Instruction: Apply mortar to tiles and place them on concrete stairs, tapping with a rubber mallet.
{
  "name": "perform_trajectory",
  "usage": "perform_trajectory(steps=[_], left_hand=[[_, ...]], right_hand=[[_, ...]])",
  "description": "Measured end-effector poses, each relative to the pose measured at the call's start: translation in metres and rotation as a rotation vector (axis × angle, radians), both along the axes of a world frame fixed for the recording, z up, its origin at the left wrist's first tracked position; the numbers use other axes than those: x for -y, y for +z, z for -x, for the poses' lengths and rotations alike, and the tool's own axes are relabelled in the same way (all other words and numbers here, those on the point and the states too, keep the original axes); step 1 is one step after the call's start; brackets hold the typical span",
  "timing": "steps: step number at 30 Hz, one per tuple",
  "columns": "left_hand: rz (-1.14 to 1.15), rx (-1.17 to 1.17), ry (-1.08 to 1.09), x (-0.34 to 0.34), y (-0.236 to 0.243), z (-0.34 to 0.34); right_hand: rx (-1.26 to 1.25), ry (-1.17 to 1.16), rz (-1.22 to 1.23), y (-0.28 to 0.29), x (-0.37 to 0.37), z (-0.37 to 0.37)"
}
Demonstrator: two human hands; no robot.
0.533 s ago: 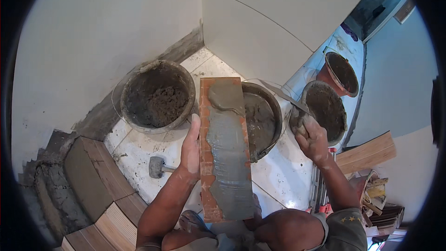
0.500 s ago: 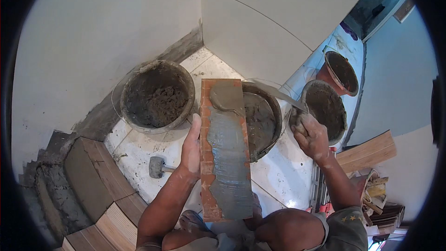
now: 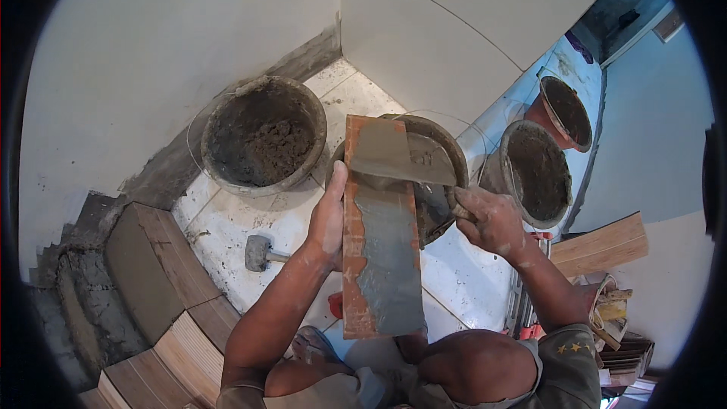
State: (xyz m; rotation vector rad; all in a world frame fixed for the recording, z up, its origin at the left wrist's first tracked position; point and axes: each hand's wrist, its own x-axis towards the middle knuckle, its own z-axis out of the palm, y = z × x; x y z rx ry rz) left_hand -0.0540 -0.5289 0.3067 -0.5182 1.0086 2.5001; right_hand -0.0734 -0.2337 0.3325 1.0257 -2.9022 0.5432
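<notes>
My left hand [image 3: 324, 220] grips the left long edge of an upright-held, red-backed tile [image 3: 382, 273] spread with wet grey mortar. My right hand [image 3: 488, 223] is closed on the handle of a trowel [image 3: 424, 174], whose long blade lies across the upper part of the tile in the mortar. Just behind the tile sits a round bucket [image 3: 453, 144] of wet grey mix, partly hidden by tile and blade. A rubber mallet [image 3: 258, 251] lies on the floor left of my left forearm.
A bucket with clumpy mortar [image 3: 219, 113] stands back left; a grey bucket [image 3: 534, 174] and a red one [image 3: 545, 113] stand right. Wood-look tiles [image 3: 159, 257] form a step at lower left. A plank-like tile [image 3: 598, 242] and stacked pieces lie right. Pale walls [image 3: 424, 45] meet behind.
My right hand has moved left with the trowel, swinging the blade from right of the tile onto its upper part. The tile and my left hand sit slightly higher and further right in the view.
</notes>
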Motion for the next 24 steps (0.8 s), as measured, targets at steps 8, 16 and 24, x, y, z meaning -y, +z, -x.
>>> perform_trajectory(steps=[8,16,24], left_hand=[[0.008,-0.084,0.143,0.003,-0.012,0.021],[-0.060,-0.010,0.284,0.017,-0.033,0.039],[-0.125,-0.100,0.328,0.032,-0.034,0.047]], right_hand=[[-0.019,0.058,-0.044,0.013,-0.009,-0.027],[-0.109,0.183,-0.111,0.036,-0.019,-0.045],[-0.025,0.285,0.045,0.043,-0.049,-0.057]])
